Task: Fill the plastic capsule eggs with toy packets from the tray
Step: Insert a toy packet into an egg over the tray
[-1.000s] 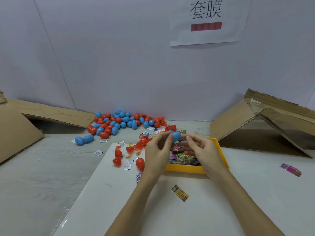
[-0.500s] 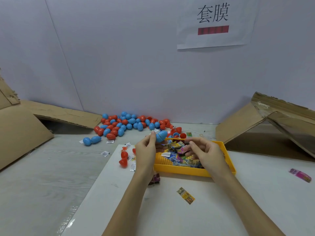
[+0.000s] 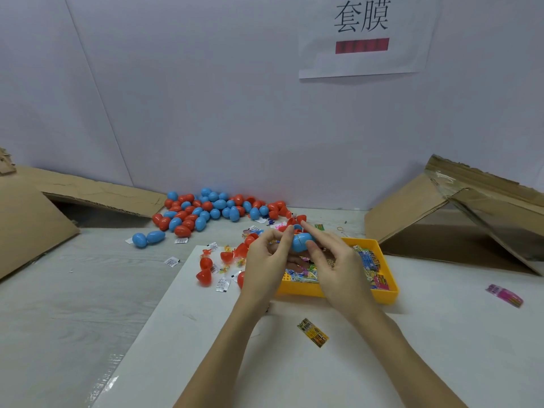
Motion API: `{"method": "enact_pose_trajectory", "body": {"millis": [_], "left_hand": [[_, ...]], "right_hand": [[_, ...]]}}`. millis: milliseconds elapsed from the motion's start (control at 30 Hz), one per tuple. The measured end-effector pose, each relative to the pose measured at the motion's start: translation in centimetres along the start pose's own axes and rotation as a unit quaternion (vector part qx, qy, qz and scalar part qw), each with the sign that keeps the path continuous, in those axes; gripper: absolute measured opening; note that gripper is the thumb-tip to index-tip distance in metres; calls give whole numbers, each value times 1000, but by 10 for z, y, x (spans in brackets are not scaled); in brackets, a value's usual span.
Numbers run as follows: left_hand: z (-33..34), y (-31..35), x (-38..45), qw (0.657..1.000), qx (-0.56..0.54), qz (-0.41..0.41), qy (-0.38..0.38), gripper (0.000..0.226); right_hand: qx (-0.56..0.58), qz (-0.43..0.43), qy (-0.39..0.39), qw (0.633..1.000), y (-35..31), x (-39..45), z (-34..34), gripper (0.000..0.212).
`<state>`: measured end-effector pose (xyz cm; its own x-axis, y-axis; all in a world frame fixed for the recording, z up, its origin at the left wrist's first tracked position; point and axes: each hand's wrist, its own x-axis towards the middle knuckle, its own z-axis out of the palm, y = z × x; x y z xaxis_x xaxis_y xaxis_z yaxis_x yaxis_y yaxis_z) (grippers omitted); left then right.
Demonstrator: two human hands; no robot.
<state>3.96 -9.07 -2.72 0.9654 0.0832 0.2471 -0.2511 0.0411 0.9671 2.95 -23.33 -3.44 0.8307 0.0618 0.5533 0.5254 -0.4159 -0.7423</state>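
Both hands meet over the left part of the yellow tray [image 3: 385, 295], which holds several colourful toy packets [image 3: 369, 260]. A blue capsule egg [image 3: 301, 242] sits between them: my left hand [image 3: 265, 260] pinches its left end with thumb and fingers, and my right hand [image 3: 332, 263] holds its right end between thumb and index finger. A seam shows across the egg's middle. A heap of red and blue eggs [image 3: 212, 210] lies at the back near the wall. Red egg halves [image 3: 206, 270] and small packets are scattered left of the tray.
A loose yellow packet [image 3: 312, 332] lies on the white sheet in front of the tray. A pink packet [image 3: 504, 295] lies far right. Flattened cardboard [image 3: 412, 207] leans at the right and another piece [image 3: 32, 219] at the left. Two blue eggs [image 3: 147, 238] lie apart at left.
The left hand carried the blue egg left, then brought it back to the middle. The right hand rose from the tray and took hold of the egg's right end.
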Motion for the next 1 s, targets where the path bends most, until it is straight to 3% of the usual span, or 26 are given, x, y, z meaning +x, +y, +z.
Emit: {"method": "enact_pose_trajectory", "body": {"millis": [167,433,767,1000], "left_hand": [[2,-2,0,999,19,-12,26,37],[10,-2,-5,1000,5,-12,11,30],[11,0,-7,999,-14,-9,-27,37],[5,-4,-5,994,72,37,-75,20]], "right_hand": [[-89,-17,-7,996,4,-5,11,65],[-119,-23,50,991,2,-6,12,57],[-102,-25,49,993,2,-3,10,53],[-127,-34,10,991,7,-1,5,60]]}}
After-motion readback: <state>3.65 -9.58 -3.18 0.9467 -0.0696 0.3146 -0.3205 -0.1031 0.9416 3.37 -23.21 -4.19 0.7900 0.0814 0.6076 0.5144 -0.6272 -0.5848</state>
